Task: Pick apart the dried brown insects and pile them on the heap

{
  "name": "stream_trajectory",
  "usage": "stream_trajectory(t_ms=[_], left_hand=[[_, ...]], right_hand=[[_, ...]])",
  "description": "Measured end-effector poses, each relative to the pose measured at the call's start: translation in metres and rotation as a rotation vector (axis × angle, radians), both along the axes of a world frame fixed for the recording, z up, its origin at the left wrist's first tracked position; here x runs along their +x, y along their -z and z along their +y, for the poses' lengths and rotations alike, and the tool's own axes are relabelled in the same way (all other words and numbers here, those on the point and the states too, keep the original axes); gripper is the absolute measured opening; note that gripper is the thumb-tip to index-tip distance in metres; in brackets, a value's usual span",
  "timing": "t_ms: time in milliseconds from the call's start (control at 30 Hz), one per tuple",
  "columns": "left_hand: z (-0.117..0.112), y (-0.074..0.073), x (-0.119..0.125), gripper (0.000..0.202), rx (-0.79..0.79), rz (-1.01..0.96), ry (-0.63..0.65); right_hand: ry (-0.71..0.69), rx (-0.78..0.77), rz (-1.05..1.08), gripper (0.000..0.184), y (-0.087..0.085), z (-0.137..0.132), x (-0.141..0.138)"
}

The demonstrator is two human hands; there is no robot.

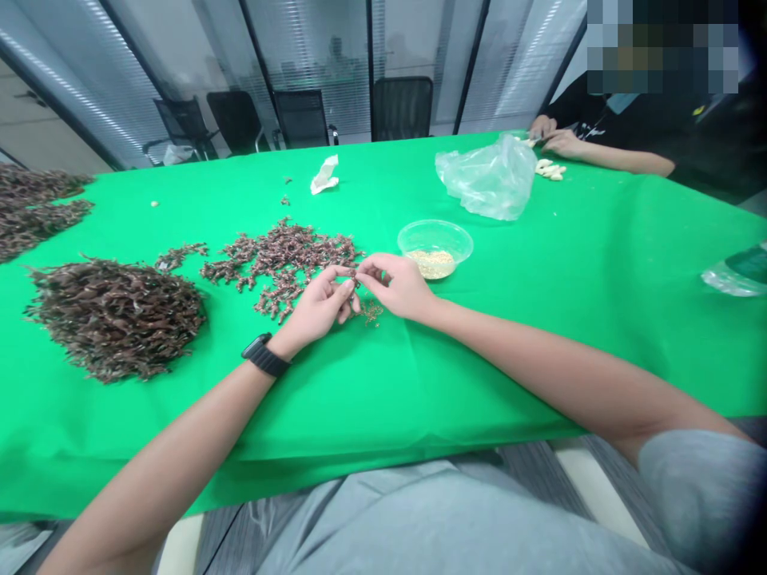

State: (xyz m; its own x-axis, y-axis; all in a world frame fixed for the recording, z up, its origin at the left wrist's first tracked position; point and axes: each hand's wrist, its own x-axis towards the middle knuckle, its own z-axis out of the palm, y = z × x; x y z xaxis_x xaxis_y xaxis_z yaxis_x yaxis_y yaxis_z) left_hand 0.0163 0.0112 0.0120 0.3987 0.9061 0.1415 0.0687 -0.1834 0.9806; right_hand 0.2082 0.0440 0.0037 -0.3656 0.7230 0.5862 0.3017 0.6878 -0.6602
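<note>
My left hand (320,307) and my right hand (395,286) meet over the green tablecloth (371,383), fingertips pinched together on a small brown pod (355,280). A black watch sits on my left wrist. Just behind the hands lies a loose scatter of brown pods (281,259). A few brown scraps (372,312) lie under my hands. A clear plastic bowl (435,247) holding pale seeds stands just beyond my right hand.
A big heap of brown husks (117,315) lies at left, more piles (33,208) at far left. A crumpled clear bag (488,180) and white paper scrap (324,176) lie farther back. Another person's hands (557,140) work at the far right. Black chairs (401,108) line the glass wall.
</note>
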Motion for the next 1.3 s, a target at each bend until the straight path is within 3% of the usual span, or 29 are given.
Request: stream_trajectory(t_ms=[133,233,367,567,767,867,933,1067,1133,1233,1300], left_hand=[[-0.001,-0.001,0.001,0.044,0.007,-0.024,0.011],[-0.001,0.001,0.001,0.045,0.023,-0.009,0.009],[-0.001,0.004,0.000,0.042,0.075,0.062,-0.035],[-0.004,0.005,-0.001,0.035,0.216,0.237,-0.078],[-0.007,-0.003,-0.004,0.030,0.474,0.496,-0.123],[-0.005,-0.001,-0.004,0.031,0.430,0.443,-0.127],[-0.003,0.002,-0.003,0.034,0.336,0.336,-0.127],[-0.001,0.005,0.000,0.038,0.193,0.150,-0.126],[-0.001,0.005,0.001,0.039,0.158,0.113,-0.120],[-0.002,0.004,0.002,0.040,0.142,0.098,-0.096],[-0.002,0.005,0.002,0.039,0.148,0.101,-0.080]], right_hand=[[-0.014,0.250,-0.173,0.019,0.002,0.001,0.005],[-0.013,0.264,-0.209,0.020,0.003,0.000,0.004],[0.032,0.002,-0.094,0.017,0.001,-0.004,-0.002],[-0.022,-0.290,0.090,0.015,-0.001,-0.004,-0.007],[-0.162,-0.938,0.295,0.024,-0.014,-0.002,-0.006],[-0.270,-1.084,0.347,0.027,-0.017,0.000,-0.004],[-0.220,-0.931,0.300,0.023,-0.014,0.001,-0.003],[0.001,-0.265,0.092,0.013,-0.004,0.001,-0.001],[0.028,-0.035,-0.019,0.013,0.000,0.001,0.001],[0.010,0.153,-0.118,0.013,0.002,0.001,0.004],[0.012,0.191,-0.148,0.014,0.003,0.001,0.005]])
